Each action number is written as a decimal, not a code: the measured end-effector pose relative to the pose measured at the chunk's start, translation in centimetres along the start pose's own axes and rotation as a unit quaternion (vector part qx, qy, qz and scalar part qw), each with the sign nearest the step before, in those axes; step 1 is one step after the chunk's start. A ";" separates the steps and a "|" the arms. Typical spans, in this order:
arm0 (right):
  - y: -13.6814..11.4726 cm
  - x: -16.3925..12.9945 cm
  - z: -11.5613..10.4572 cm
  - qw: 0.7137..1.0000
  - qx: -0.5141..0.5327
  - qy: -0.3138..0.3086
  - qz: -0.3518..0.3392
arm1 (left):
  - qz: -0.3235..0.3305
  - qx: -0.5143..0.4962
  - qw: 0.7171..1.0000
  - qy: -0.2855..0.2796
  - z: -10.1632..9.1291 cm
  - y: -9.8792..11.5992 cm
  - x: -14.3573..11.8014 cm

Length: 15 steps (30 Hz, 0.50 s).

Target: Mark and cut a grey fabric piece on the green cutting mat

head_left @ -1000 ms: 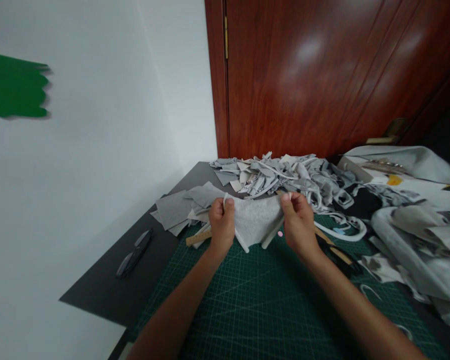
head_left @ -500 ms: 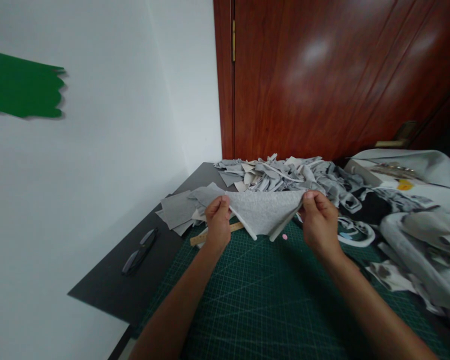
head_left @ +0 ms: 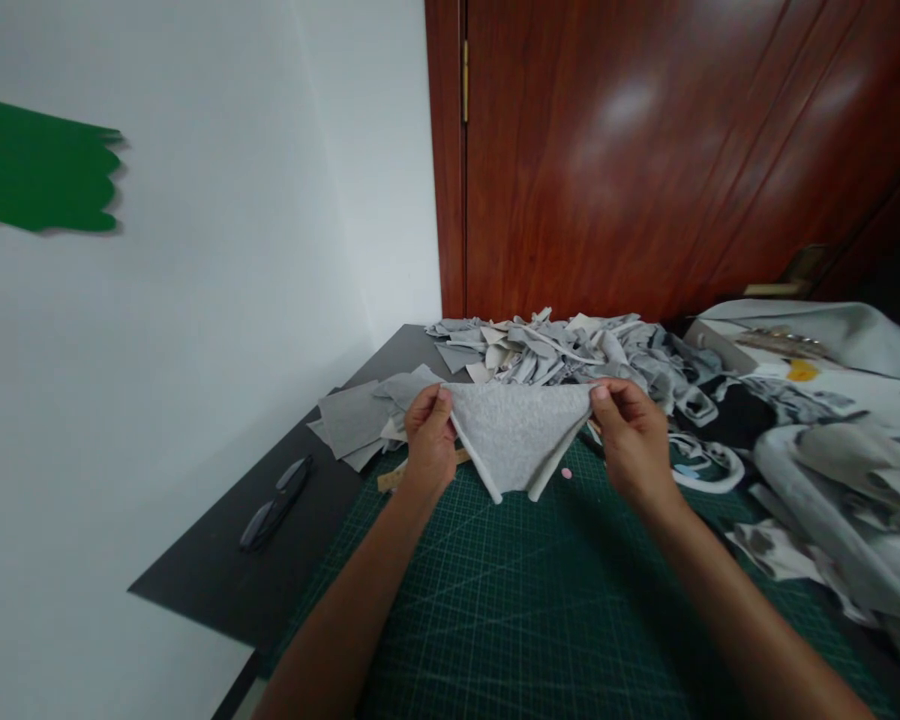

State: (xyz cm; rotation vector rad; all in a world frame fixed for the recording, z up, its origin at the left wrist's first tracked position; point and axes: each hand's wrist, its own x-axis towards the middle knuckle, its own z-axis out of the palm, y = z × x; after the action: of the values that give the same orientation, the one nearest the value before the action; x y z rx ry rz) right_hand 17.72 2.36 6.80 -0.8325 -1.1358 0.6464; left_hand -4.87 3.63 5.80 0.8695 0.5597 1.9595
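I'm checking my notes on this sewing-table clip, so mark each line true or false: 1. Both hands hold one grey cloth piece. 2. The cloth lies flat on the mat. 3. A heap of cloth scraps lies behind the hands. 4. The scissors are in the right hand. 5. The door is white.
1. True: the left hand and right hand each pinch a top corner of the grey cloth piece.
2. False: it is held up above the green cutting mat.
3. True: the heap of cloth scraps lies there.
4. False: the scissors lie on the dark table, left.
5. False: the door is reddish-brown wood.
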 end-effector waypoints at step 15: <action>-9.0 -4.2 -0.6 0.934 -0.118 -0.325 -0.087 | -0.027 0.018 0.999 -0.028 0.1 -0.2 -0.8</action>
State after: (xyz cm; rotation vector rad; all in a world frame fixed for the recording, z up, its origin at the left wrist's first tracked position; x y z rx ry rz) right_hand 17.26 -6.13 12.08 -0.7210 -1.8973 0.6640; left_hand -4.39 3.03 5.48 0.9187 0.5818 1.8751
